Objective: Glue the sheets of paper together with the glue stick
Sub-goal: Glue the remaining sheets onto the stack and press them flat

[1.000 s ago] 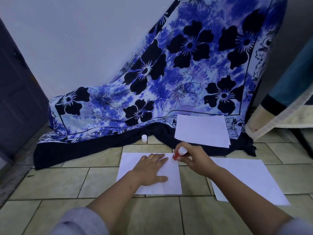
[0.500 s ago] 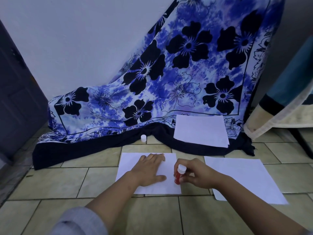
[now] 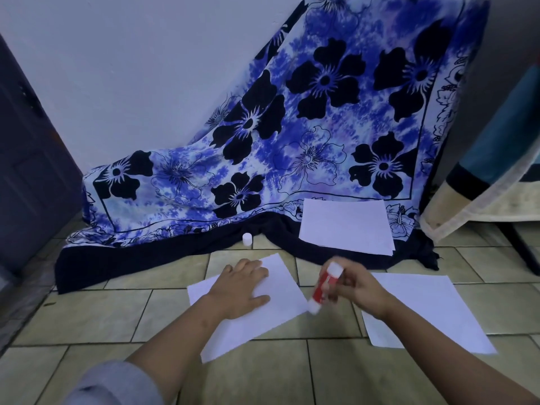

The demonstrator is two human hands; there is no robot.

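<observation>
**Glue stick at corner of near sheet**

Grey sleeve [image 3: 117, 384] at bottom left. Both forearms are bare and reach forward over the tiled floor [image 3: 87, 317].

Left hand [image 3: 242, 287]: palm down, fingers straight and slightly spread, pressing flat on the near sheet [image 3: 263, 331]. The sheet lies askew to the tile lines, one corner pointing away toward the cloth.

Right hand [image 3: 359, 290]: fingers curled round the glue stick [image 3: 323, 287], gripping its upper half. The stick is red with white ends and tilted, its top leaning away and to the right. Its lower end is down at the near sheet's right corner. Hand and stick are blurred, so I cannot tell whether the tip touches the paper.

Right sheet [image 3: 432, 311]: flat on the floor, apart from the near sheet, its left part under the right wrist.

Cap [image 3: 247, 239]: small, white, upright on the floor at the cloth's dark hem, beyond the left hand.

Far sheet [image 3: 347, 226]: lies on the cloth's lower edge, beyond the right hand.

Cloth [image 3: 292, 141]: blue and white with black flowers, draped down onto the floor against a pale wall [image 3: 131, 68].

Dark door [image 3: 29, 171] at far left. Bedding [image 3: 467, 206] with pale trim at far right.
</observation>
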